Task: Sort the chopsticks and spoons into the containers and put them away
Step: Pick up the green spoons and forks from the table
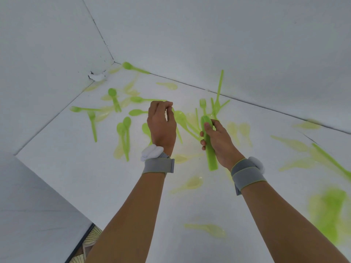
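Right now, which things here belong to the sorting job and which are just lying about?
Part of the job:
- green spoons gripped in the right hand
- scattered green spoons on the white table
- left hand, fingers curled, hovering

Just lying about:
- green forks
- white wall
- wrist straps
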### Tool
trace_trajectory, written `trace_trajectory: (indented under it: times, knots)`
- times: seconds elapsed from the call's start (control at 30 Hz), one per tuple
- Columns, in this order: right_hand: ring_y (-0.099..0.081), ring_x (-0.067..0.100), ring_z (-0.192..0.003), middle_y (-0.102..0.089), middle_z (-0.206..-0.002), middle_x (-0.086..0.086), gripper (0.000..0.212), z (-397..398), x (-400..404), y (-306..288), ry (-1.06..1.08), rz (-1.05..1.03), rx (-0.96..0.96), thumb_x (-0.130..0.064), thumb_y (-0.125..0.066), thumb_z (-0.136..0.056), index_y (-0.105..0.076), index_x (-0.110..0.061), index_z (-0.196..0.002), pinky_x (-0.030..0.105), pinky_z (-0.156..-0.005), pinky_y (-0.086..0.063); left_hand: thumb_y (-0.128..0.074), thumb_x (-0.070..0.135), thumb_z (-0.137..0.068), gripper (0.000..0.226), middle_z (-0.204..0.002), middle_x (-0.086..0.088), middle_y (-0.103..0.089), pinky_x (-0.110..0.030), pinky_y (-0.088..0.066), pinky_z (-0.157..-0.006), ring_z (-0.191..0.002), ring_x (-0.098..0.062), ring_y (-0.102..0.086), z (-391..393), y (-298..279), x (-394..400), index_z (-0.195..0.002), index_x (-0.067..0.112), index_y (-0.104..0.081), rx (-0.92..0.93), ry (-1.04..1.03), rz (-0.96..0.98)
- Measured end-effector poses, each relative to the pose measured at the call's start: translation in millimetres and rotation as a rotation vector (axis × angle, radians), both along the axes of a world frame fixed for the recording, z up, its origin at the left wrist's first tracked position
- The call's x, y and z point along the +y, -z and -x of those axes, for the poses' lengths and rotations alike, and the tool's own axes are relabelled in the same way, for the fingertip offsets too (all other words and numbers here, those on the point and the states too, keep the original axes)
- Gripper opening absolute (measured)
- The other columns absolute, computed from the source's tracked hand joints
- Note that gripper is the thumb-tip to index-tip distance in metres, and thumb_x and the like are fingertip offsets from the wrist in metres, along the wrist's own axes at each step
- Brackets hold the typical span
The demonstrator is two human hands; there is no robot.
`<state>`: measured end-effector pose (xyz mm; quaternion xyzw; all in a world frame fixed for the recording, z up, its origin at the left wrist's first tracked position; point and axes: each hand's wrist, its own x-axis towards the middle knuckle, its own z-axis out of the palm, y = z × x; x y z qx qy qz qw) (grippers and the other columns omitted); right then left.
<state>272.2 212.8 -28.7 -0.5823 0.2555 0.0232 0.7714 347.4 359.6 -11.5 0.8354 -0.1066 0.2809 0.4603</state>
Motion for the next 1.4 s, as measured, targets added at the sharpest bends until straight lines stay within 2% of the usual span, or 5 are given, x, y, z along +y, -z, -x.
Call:
trace_trajectory:
  times: [0.33,0.77,1.07,1.27,1.4]
  knots:
    - [-0.049,0.018,-0.054,-0.055,-0.083,0.005,0.023,-8,7,-2,0.001,-0.003,-0.001,-0.027,-0.051,-0.107,-0.053,-0.017,-0.127,0.031,-0.052,-0.044,-0.06,-0.004,-0.094,0.013,-0.098,-0.009,-0.063,-0.02,-0.048,-0.076,-0.082,-0.016,-0.06,-6,-11,-1,-0.098,0.0,-0.072,-0.085,0.01,0.005]
    - [-0.056,0.015,-0.069,-0.066,-0.087,-0.004,0.024,-5,-3,3,-0.082,0.068,0.011,-0.031,-0.049,-0.107,-0.063,-0.027,-0.126,0.028,-0.065,-0.048,-0.081,0.003,-0.082,0.022,-0.078,-0.005,-0.073,-0.024,-0.056,-0.069,-0.067,-0.01,-0.064,16,9,-23,-0.103,0.006,-0.075,0.707,0.256,0.494]
    - [-0.062,0.022,-0.078,-0.064,-0.093,0.007,0.028,-12,-1,10,-0.119,-0.255,0.011,-0.027,-0.044,-0.109,-0.059,-0.012,-0.128,0.036,-0.071,-0.054,-0.081,0.006,-0.082,0.014,-0.079,-0.007,-0.071,-0.028,-0.057,-0.072,-0.074,-0.016,-0.066,15,28,-40,-0.091,0.013,-0.073,0.712,0.137,0.663]
    - [-0.065,0.023,-0.079,-0.063,-0.106,0.009,0.032,-19,0,14,-0.194,-0.297,0.054,-0.032,-0.046,-0.108,-0.053,-0.014,-0.134,0.036,-0.067,-0.053,-0.078,0.006,-0.082,0.011,-0.075,-0.004,-0.068,-0.049,-0.057,-0.059,-0.067,-0.015,-0.061,13,40,-48,-0.084,0.006,-0.067,0.725,0.072,0.665]
    - [-0.064,0.025,-0.072,-0.062,-0.09,0.009,0.034,-25,-4,18,-0.181,-0.313,0.05,-0.029,-0.046,-0.108,-0.051,-0.013,-0.138,0.039,-0.07,-0.051,-0.078,0.004,-0.082,0.014,-0.073,-0.001,-0.069,-0.033,-0.056,-0.063,-0.065,-0.011,-0.062,6,41,-52,-0.081,0.006,-0.065,0.691,0.079,0.624]
